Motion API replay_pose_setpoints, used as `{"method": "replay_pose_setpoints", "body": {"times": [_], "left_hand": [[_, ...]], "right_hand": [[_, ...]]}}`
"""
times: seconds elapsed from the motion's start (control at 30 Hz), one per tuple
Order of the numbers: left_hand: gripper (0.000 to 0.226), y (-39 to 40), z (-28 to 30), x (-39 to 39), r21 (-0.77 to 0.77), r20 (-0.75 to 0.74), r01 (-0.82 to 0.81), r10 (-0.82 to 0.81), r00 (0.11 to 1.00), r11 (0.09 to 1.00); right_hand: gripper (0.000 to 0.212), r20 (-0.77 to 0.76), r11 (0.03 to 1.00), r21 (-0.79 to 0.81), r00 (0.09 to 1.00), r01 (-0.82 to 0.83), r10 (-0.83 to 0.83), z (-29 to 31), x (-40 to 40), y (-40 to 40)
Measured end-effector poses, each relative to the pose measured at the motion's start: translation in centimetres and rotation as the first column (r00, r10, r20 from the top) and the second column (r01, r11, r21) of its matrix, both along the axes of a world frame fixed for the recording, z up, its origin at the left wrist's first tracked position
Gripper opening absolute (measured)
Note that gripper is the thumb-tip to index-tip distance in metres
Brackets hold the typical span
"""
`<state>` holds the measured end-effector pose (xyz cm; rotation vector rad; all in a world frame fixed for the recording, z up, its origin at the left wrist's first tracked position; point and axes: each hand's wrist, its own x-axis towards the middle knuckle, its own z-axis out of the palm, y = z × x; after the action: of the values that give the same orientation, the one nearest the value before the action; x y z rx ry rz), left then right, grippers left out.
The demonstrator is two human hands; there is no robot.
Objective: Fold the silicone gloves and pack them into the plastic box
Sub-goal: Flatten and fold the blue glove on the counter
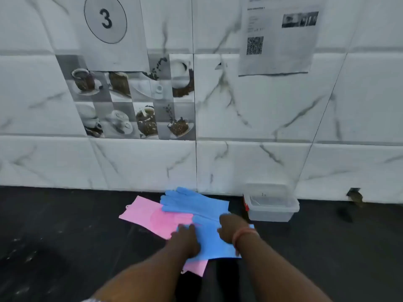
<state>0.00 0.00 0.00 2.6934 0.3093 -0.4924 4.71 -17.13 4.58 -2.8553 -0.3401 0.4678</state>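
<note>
Both hands were down on the near blue glove, which lay on the dark counter over a pink glove. Left hand rested at the glove's left edge with fingers extended; whether it pressed or pinched could not be told through the blur. Right hand lay on the glove's right side, fingers curved over the material; grip not confirmed. A second blue glove lay farther back, overlapping the pink one, fingertips near the tiled wall.

Judgement: the gloves looked soft, limp and light, likely grippy rather than slick; they should fold without resistance but may spring open, so hold at cuff and fingertips.

A clear plastic box stood to the right, against the wall, lid off, apparently holding no gloves.
</note>
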Motion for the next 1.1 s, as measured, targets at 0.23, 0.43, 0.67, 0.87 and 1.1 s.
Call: {"method": "replay_pose_setpoints", "body": {"times": [0.23, 0.43, 0.67, 0.87, 1.1], "left_hand": [[0.099, -1.8, -7.3, -5.8, 0.052, -0.037, -0.177, 0.179, 0.983, 0.983], [0.091, -0.7, -7.8, -2.6, 0.034, 0.025, -0.119, 0.118, 0.993, 0.992], [0.083, 2.7, -6.8, 2.4, -0.119, 0.096, 0.016, -0.004, 0.995, 0.993], [0.086, 3.9, -6.4, 1.8, -0.138, 0.164, -0.02, 0.043, 0.986, 0.99], [0.067, -2.9, -5.2, -3.7, -0.437, 0.311, -0.395, 0.548, 0.777, 0.808]], "right_hand": [[0.073, -0.158, 0.991, -0.098, 0.982, 0.087, -0.102, -8.1, -4.1, -0.4], [0.065, -0.097, 0.986, -0.077, 0.983, 0.15, -0.157, -9.6, -3.4, 0.5], [0.055, 0.0, 0.986, -0.123, 0.994, 0.111, -0.112, -11.4, -2.0, 0.3], [0.039, -0.05, 0.992, -0.039, 0.991, 0.119, -0.12, -8.7, -1.2, -0.9], [0.03, 0.024, 0.858, 0.413, 0.939, 0.304, -0.344, -2.3, -2.9, -3.9]]}}
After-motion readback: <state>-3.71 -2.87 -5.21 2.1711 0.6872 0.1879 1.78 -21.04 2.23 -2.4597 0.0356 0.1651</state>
